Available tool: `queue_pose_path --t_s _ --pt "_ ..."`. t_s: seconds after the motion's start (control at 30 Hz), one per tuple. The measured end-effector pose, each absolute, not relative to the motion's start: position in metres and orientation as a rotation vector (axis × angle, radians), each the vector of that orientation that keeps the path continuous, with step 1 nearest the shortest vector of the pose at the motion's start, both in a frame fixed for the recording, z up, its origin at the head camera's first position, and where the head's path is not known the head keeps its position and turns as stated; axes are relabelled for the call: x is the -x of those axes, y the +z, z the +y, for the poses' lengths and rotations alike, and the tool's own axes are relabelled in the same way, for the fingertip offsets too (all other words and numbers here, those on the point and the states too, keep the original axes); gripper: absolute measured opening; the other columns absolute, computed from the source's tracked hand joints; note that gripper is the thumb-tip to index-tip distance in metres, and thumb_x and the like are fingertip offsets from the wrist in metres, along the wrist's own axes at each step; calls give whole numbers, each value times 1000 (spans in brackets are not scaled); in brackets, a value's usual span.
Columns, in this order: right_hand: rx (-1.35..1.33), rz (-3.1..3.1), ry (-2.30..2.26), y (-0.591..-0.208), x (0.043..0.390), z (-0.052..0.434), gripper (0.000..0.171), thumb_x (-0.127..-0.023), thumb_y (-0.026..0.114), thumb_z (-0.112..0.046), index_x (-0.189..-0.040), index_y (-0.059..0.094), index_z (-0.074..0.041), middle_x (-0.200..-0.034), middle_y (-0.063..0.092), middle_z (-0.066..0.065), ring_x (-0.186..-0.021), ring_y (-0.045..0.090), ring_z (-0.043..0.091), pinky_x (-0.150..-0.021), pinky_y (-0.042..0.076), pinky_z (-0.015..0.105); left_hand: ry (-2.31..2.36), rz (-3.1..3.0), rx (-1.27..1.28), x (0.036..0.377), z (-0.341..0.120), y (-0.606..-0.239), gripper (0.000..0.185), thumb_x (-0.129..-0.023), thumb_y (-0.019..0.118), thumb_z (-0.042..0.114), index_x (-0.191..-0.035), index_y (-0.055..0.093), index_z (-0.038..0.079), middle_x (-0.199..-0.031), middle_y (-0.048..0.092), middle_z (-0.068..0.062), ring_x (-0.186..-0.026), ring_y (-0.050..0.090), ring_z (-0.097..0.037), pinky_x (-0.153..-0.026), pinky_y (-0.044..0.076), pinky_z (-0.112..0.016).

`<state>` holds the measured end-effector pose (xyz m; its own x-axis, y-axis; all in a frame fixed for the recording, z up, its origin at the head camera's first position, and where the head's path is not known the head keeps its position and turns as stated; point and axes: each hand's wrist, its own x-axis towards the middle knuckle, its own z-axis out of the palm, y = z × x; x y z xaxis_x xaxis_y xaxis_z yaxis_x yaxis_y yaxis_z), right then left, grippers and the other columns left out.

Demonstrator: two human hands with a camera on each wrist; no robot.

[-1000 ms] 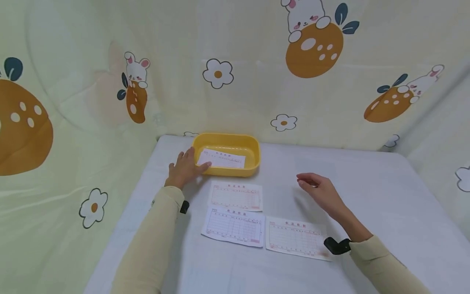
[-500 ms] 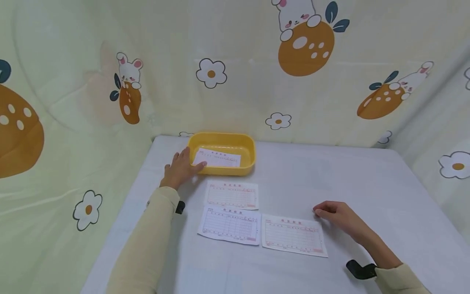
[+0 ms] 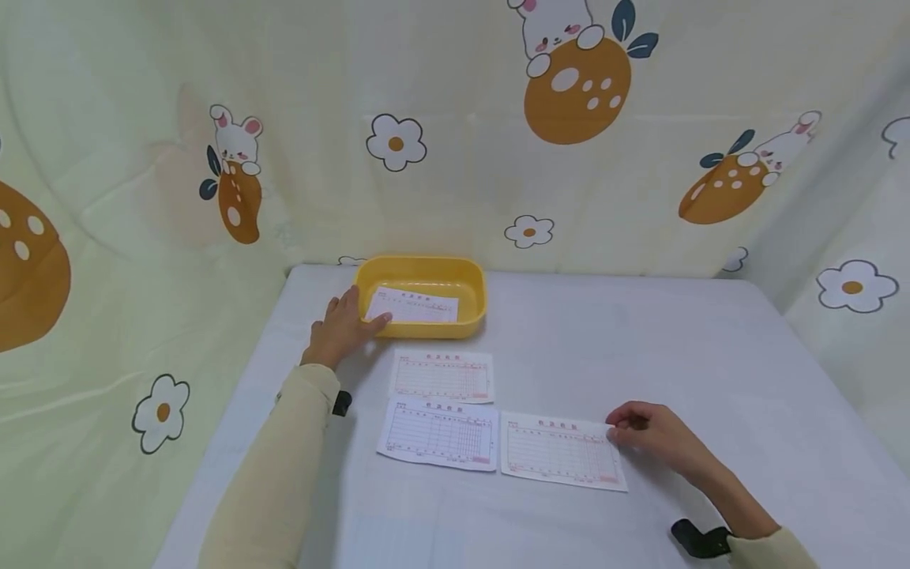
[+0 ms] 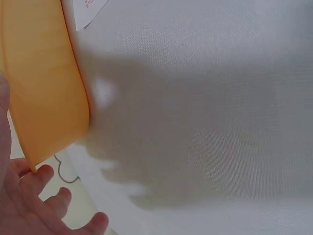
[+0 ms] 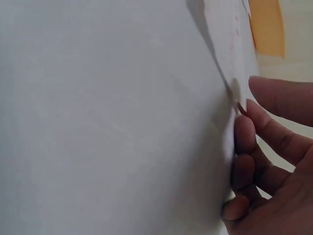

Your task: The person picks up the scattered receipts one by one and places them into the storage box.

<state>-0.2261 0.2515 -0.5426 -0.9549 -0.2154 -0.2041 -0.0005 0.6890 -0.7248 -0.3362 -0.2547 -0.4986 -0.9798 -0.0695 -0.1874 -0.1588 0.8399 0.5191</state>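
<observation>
My left hand point(image 3: 341, 325) rests at the near left corner of a yellow plastic basin point(image 3: 472, 324), thumb over the front rim and fingers spread along the left side. In the left wrist view a fingertip point(image 4: 44, 174) touches the basin's corner. A printed receipt slip point(image 3: 412, 310) lies inside it. My right hand point(image 3: 661, 438) is at the upper right corner of the right-hand receipt slip point(image 3: 562, 450), its fingers loosely bent at the paper's edge. In the right wrist view the thumb point(image 5: 279, 95) stands apart from the fingertips.
Two more receipt slips lie left of that one: an upper slip point(image 3: 441, 378) in front of the basin and a lower slip point(image 3: 437, 435) just below it. A white cloth covers the table point(image 3: 569, 340). A curtain point(image 3: 441, 79) with rabbits and flowers hangs behind.
My right hand has come down and toward me, from above the table to the corner of the right-hand slip. The left hand stays at the basin. The head view has shifted slightly.
</observation>
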Motion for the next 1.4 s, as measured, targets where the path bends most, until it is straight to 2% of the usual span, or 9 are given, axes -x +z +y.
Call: queue_pose_path --t_s 0.13,0.23,0.47,0.63,0.87,1.03,1.17,1.4 --pt "185 2705 -1078 -549 223 250 12 -96 78 -9 -104 72 -3 -100 66 4 -98 57 25 -83 50 34 828 2858 175 335 -255 -499 100 -106 60 58 -172 8 5 -176 19 -18 -162 9 -42 -124 14 -72" --pt "202 2759 -1066 -552 221 252 8 -97 77 -6 -102 71 -5 -102 67 3 -100 57 24 -85 50 35 832 2855 177 336 -254 -500 100 -105 60 58 -172 8 5 -176 19 -18 -162 9 -42 -124 14 -71" --pt "195 2744 -1214 -551 216 264 8 -101 72 -2 -106 67 -3 -94 65 4 -84 56 16 -71 47 24 844 2849 191 338 -254 -501 101 -105 61 59 -172 6 7 -177 19 -16 -162 8 -40 -125 13 -70" --pt "184 2749 -1222 -551 217 268 8 -103 70 -2 -109 64 -3 -91 67 4 -81 56 14 -69 46 25 848 2837 203 339 -254 -501 101 -105 61 58 -173 5 8 -177 18 -14 -163 7 -38 -126 13 -68" --pt "158 2735 -1262 -547 218 266 11 -103 69 -2 -111 63 -1 -80 59 5 -73 50 14 -61 39 28 823 2825 209 341 -256 -502 102 -105 61 58 -173 4 8 -178 16 -15 -163 6 -40 -125 13 -69" --pt "173 2727 -1292 -541 224 261 12 -103 69 -4 -113 62 -1 -76 56 4 -70 46 13 -59 36 29 827 2829 225 343 -260 -503 103 -104 62 59 -173 5 8 -178 17 -15 -163 6 -39 -125 14 -69" --pt "190 2728 -1299 -532 231 257 14 -105 68 -7 -115 62 0 -79 58 6 -74 48 14 -59 37 29 836 2830 226 344 -261 -506 104 -103 62 61 -173 6 9 -178 18 -14 -163 7 -39 -125 15 -69" --pt "228 2767 -1306 -514 251 244 16 -108 66 -11 -118 62 1 -93 68 10 -88 57 23 -67 47 29 844 2838 203 343 -259 -505 102 -104 63 60 -172 8 7 -176 21 -16 -162 10 -39 -125 16 -69"
